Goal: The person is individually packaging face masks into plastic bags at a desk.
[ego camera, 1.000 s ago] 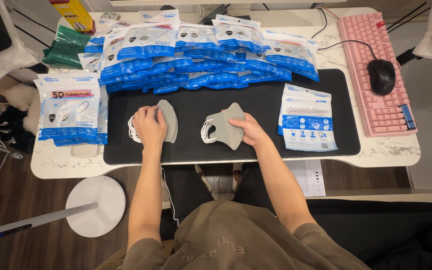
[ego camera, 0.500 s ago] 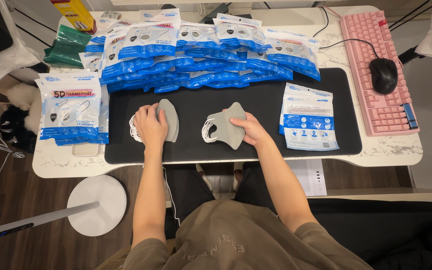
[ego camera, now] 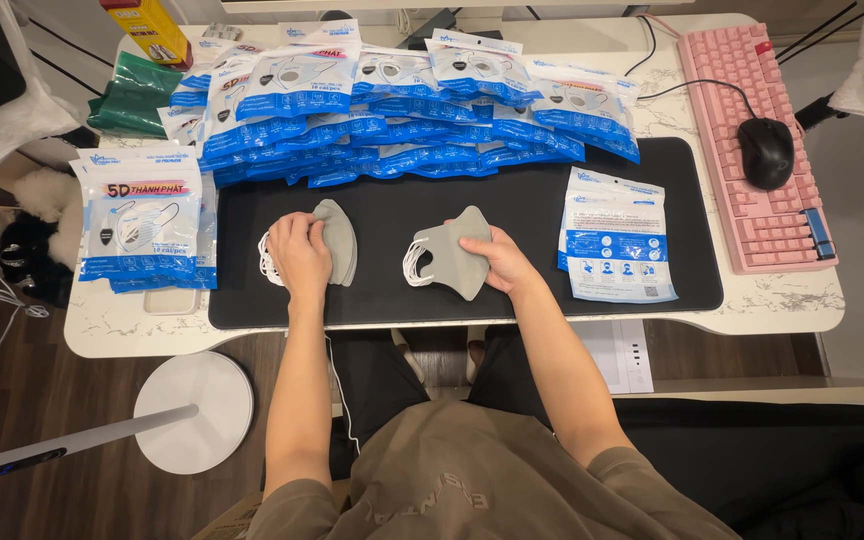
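Black desk mat (ego camera: 512,300) carries two grey masks. Left hand (ego camera: 299,254) presses flat on one (ego camera: 338,240); right hand (ego camera: 497,262) pinches the other (ego camera: 449,258). Loose white ear loops (ego camera: 414,264) may snag fingers.

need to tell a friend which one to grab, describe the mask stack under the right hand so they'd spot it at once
Find the black desk mat; two grey mask stacks lie on it. The grey mask stack under the right hand lies nearer the pink keyboard, white ear loops pointing left, beside a lone blue-and-white packet.
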